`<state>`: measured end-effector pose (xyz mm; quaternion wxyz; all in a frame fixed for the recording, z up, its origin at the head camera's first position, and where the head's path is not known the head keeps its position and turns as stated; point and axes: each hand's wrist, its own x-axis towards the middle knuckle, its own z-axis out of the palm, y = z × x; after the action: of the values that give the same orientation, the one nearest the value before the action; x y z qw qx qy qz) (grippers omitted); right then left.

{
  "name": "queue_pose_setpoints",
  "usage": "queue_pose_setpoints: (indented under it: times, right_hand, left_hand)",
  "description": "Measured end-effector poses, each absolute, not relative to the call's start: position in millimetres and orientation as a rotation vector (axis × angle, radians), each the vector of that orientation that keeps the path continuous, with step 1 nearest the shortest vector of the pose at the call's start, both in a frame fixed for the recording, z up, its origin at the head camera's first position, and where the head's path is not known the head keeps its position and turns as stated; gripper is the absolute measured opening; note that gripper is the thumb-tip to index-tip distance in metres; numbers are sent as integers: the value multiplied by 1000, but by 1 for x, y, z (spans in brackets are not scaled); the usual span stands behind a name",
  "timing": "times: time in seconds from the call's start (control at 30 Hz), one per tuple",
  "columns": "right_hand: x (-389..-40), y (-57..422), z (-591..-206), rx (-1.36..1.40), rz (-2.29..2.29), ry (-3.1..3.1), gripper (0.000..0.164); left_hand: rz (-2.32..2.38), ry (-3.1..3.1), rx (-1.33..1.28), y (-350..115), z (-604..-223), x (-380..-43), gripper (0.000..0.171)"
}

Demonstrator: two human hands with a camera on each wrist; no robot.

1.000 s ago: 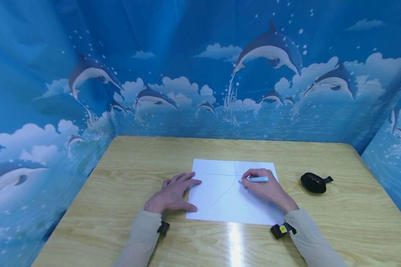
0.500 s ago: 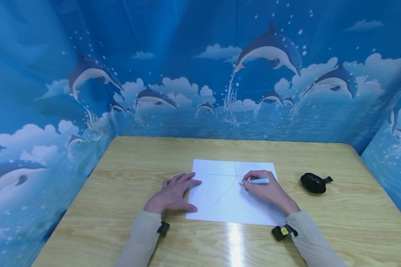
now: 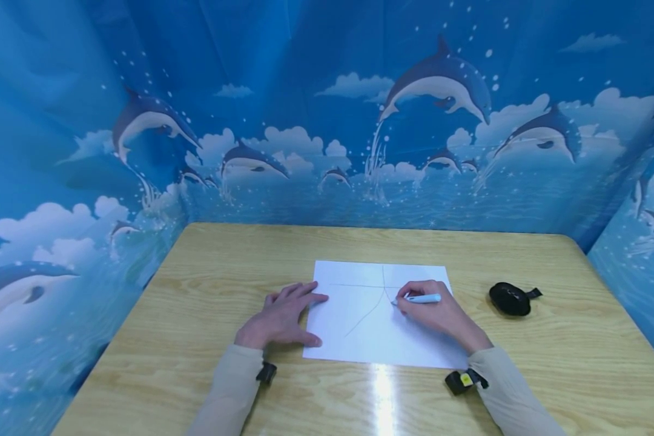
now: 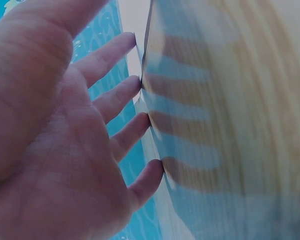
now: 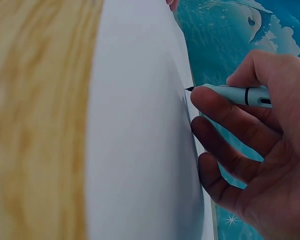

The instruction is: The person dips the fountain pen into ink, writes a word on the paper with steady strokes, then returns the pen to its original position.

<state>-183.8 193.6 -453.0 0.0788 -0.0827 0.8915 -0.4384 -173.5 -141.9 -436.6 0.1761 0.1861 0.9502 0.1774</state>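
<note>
A white sheet of paper (image 3: 354, 342) lies on the table, bearing several thin drawn lines that meet right of its middle. My right hand (image 3: 438, 309) pinches a light blue pen (image 3: 425, 298) between thumb and fingers. In the right wrist view the dark tip of the pen (image 5: 235, 93) is right at the paper (image 5: 140, 120), and the other fingers curl loosely below. My left hand (image 3: 283, 318) rests with spread fingers at the sheet's left edge. The left wrist view shows fingertips of the left hand (image 4: 80, 135) against the table and the sheet's edge.
A small glossy black object (image 3: 510, 299) with a short tab lies right of the paper on the wooden table (image 3: 223, 254). Behind and at the sides hangs a blue curtain (image 3: 316, 200) printed with dolphins. Black wrist cameras (image 3: 460, 383) sit at both sleeves.
My right hand has slid slightly down and right with the pen, and the short line beside its tip has grown longer. The left hand stays where it was.
</note>
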Motion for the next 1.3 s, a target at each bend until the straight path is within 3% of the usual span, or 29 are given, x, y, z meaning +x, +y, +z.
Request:
queue_pose_setpoints:
  times: [0.53,1.3]
  right_hand:
    - [-181,200,-455,-357,-1277,2719,9]
    - [-169,203,-451,-308,-1173,2707,7]
  left_hand:
    - [518,2683,554,-143,-437,-174,82]
    - [504,2683,547,-143,-438,-175,82]
